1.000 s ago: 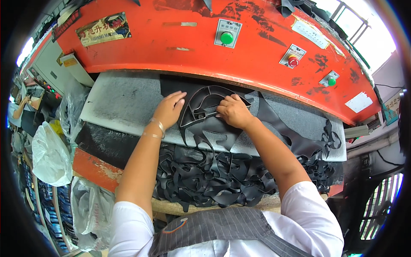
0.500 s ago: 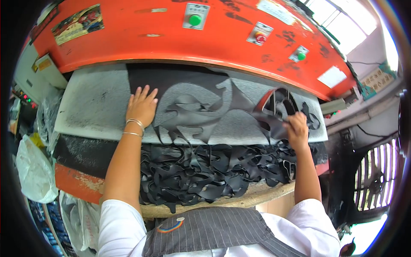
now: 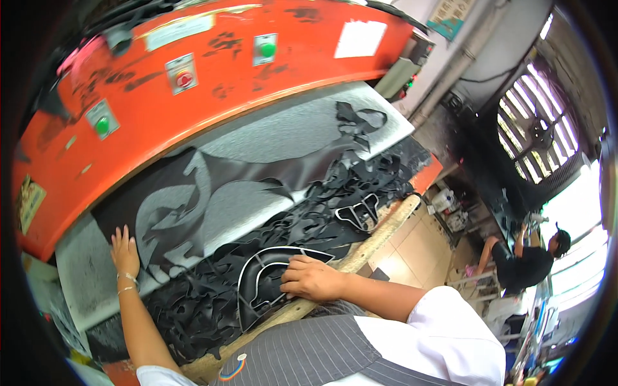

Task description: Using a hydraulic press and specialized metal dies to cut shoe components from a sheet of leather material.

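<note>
Sunlit floor tiles (image 3: 412, 254) and a co-worker in black (image 3: 524, 267) show at the right of a workshop where a big red machine (image 3: 225, 74) with green and red buttons stands over a pale board (image 3: 80, 276). Across the board lies a black sheet (image 3: 158, 174), cut into loops and ragged strips. At its left end rests the worker's left hand (image 3: 125, 257), fingers lightly spread and palm down, gripping nothing; how hard it presses cannot be told.

Nearer the body, the right hand (image 3: 312, 280) curls its fingers over the right part of a curved frame (image 3: 259, 275), an arched, thin-walled outline with a pale rim; the thumb is hidden. The frame sits off the board, over a heap of black scraps (image 3: 199, 309) and beside a worn ledge (image 3: 380, 238), though whether it bears on the scraps is unclear. Just beyond lies a smaller frame (image 3: 358, 212), untouched.

By its look, the curved frame is metal: stiff, fairly weighty for its slim walls, and perhaps sharp along one edge, best held by the flat sides of its walls with fingertips off the rim. The sheet looks limp, light and smooth, its narrow strips apt to stretch or snag, so its broad uncut part offers the safer hold.
</note>
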Action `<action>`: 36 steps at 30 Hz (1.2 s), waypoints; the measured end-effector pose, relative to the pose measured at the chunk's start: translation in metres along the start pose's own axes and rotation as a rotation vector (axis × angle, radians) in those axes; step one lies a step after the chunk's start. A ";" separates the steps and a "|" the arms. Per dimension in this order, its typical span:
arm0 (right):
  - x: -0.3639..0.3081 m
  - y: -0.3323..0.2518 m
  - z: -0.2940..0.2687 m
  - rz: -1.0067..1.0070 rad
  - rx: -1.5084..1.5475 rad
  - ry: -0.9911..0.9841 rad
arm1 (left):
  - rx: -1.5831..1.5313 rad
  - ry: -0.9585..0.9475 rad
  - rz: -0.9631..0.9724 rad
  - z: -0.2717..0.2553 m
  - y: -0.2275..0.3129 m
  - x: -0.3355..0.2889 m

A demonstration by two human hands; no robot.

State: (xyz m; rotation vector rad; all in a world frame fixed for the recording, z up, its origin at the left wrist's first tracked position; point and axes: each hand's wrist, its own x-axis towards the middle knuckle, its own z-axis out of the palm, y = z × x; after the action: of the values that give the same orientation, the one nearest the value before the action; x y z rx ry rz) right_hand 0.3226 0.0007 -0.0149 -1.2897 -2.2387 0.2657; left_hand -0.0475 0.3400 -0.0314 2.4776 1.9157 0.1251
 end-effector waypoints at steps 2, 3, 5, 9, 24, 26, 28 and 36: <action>0.000 0.013 -0.026 0.029 -0.003 0.090 | -0.004 -0.059 -0.025 -0.012 0.000 0.002; -0.006 0.023 -0.042 0.047 -0.005 0.154 | 0.003 -0.059 -0.016 -0.016 0.015 0.002; -0.028 0.051 -0.065 0.215 -0.036 0.126 | -0.383 0.092 0.137 -0.022 0.047 -0.002; -0.070 0.092 -0.091 0.433 -0.210 0.110 | -0.165 0.407 0.351 -0.024 0.155 0.005; -0.109 0.103 -0.107 0.244 0.025 -0.123 | -0.235 -0.013 -0.391 -0.027 0.209 0.049; -0.113 0.105 -0.116 0.266 0.058 -0.196 | -0.163 -0.005 -0.486 -0.029 0.216 0.043; -0.117 0.100 -0.127 0.279 0.088 -0.235 | 0.001 0.217 -0.336 -0.030 0.234 0.032; -0.119 0.176 -0.161 0.332 -0.193 -0.147 | -0.066 -0.124 0.174 0.009 0.318 -0.056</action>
State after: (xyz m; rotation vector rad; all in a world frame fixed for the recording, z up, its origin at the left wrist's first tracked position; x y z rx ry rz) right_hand 0.5879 -0.0232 0.0039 -1.8014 -2.2035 0.2782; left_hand 0.2460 0.2061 -0.0265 2.5395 1.6225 0.0340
